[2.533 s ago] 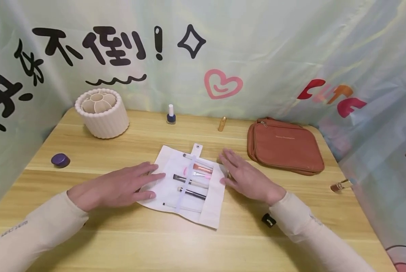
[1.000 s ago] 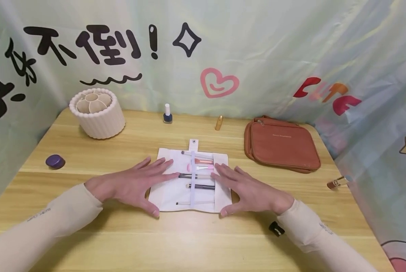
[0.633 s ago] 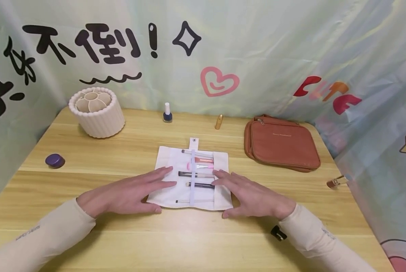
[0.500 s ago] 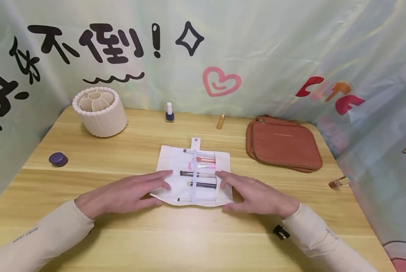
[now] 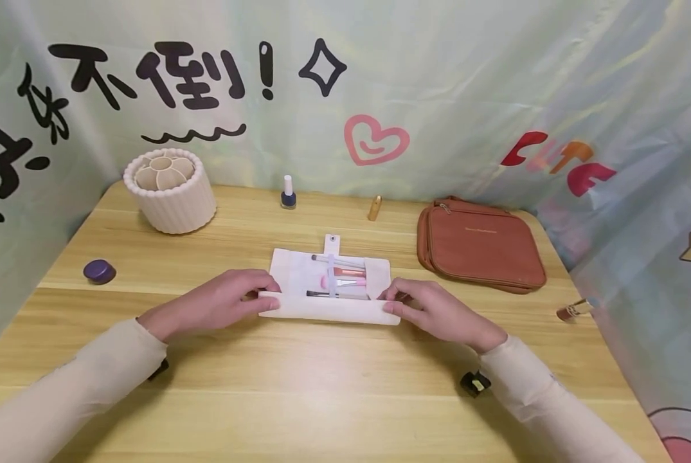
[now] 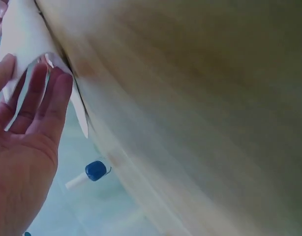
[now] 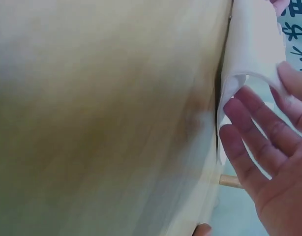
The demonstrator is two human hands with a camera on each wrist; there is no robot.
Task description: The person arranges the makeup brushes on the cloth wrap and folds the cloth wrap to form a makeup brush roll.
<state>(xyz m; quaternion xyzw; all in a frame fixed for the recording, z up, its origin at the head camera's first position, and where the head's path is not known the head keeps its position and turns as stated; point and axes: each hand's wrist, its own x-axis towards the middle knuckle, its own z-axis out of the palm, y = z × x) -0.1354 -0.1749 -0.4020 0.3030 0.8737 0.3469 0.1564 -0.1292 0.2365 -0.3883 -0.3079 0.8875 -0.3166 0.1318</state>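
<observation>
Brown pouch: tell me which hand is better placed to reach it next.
Probably the right hand: it is nearer the brown pouch than the left hand, though both pinch the brush roll.

Hands [image 5: 212,305] [image 5: 440,315]: two. Brush roll [image 5: 330,308]: one. Visible brushes [image 5: 345,262] [image 5: 349,272] [image 5: 352,282] [image 5: 321,294]: four. Tubes [image 5: 375,208] [image 5: 569,312]: two. Polish bottle [image 5: 288,198]: one. Pot [image 5: 177,204]: one. Bag [image 5: 486,247]: one. Jar [image 5: 99,271]: one. Table [image 5: 322,399]: one.

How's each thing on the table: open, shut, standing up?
White fabric brush roll: near edge folded, far part open.
White snap strap: unfastened.
Rust-brown zip case: flat, looks closed.
Navy nail-polish bottle: capped, upright.
Slim gold tube: upright.
Cream ribbed pot: upright, open-topped.
Round purple container: looks closed.
Brown-and-gold tube: can't tell if standing.
</observation>
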